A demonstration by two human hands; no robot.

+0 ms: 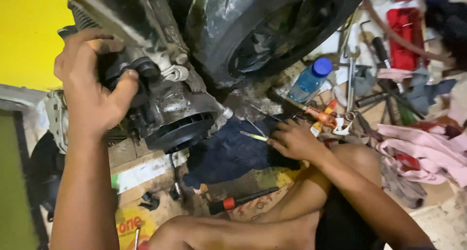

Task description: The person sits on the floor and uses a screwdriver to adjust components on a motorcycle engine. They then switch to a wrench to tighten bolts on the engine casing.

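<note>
My left hand (92,92) grips a black rubber part on the side of a dirty grey engine (165,84) at the upper left. My right hand (292,139) rests low on a dark blue cloth (228,155) and pinches a thin yellow-green tool (253,135) that points left toward the engine. A black tyre and wheel (272,31) stand just behind the engine. My bare knees fill the bottom of the view.
A black screwdriver with an orange collar (243,200) lies on cardboard near my knee. An orange-handled tool (320,116), a blue-capped bottle (311,78), wrenches (351,79), a red box (406,36) and pink rags (428,150) crowd the floor at right. A yellow wall (26,31) is at left.
</note>
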